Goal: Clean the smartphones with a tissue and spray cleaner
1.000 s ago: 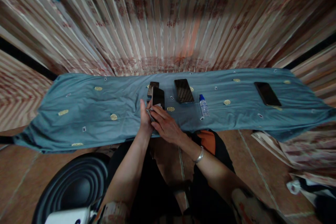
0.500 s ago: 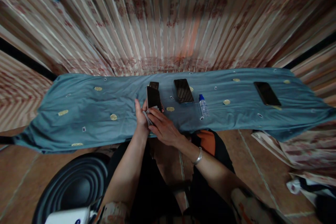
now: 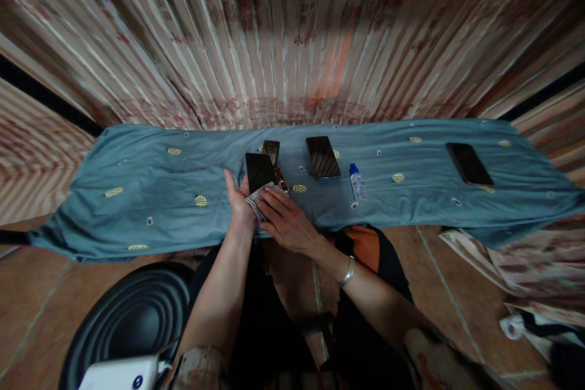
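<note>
My left hand (image 3: 239, 204) supports a smartphone (image 3: 259, 172) with a dark screen, its thumb stretched out to the left. Across the phone's lower end, my right hand (image 3: 287, 219) presses a small grey cloth (image 3: 258, 200) with its fingers. The cloth covers that end of the screen. Just beyond the phone lies a small dark flat case (image 3: 271, 151). A small reddish and black object (image 3: 281, 180) sits right of the phone, too partly hidden to name.
On the blue patterned cloth (image 3: 150, 183) lie a dark tablet-like device (image 3: 322, 157), a clear bottle with a blue cap (image 3: 357, 183) and another dark phone (image 3: 470, 163). A pleated curtain (image 3: 283, 61) hangs behind. A black round stool (image 3: 132, 317) and a white device (image 3: 119, 373) are at lower left.
The phone and my left hand have shifted slightly left. More of the grey cloth shows over the screen, and the reddish object beside the phone is more exposed.
</note>
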Action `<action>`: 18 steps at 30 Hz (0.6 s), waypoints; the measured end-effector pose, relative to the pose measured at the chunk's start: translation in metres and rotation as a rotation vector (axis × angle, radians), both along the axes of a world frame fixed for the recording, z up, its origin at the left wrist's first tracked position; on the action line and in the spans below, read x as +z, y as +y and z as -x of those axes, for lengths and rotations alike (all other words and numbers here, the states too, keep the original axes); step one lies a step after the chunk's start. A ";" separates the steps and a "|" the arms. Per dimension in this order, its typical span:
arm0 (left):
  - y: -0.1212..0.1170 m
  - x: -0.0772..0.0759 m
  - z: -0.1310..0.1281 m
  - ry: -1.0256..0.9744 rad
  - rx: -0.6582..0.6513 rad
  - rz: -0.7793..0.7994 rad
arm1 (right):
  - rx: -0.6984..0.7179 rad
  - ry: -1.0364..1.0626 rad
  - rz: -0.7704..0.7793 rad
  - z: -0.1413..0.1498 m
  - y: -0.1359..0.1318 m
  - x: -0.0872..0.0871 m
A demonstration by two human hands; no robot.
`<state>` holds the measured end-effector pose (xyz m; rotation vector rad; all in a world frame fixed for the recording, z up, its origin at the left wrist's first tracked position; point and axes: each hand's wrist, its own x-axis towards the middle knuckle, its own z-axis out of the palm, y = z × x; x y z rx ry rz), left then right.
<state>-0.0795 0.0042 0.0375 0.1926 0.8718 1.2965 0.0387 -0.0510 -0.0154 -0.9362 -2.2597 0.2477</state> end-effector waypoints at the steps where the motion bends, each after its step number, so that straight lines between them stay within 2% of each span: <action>1: 0.002 0.000 0.001 -0.002 0.020 0.001 | -0.009 -0.004 0.002 -0.001 0.000 -0.001; 6: 0.009 -0.003 0.008 -0.042 0.089 -0.024 | -0.043 -0.013 0.004 -0.007 0.001 -0.005; 13: 0.009 -0.004 0.011 -0.076 0.097 -0.046 | -0.081 0.037 0.005 -0.010 0.001 -0.006; 18: 0.009 -0.008 0.009 -0.059 0.073 -0.084 | -0.102 0.134 0.086 -0.011 0.000 -0.012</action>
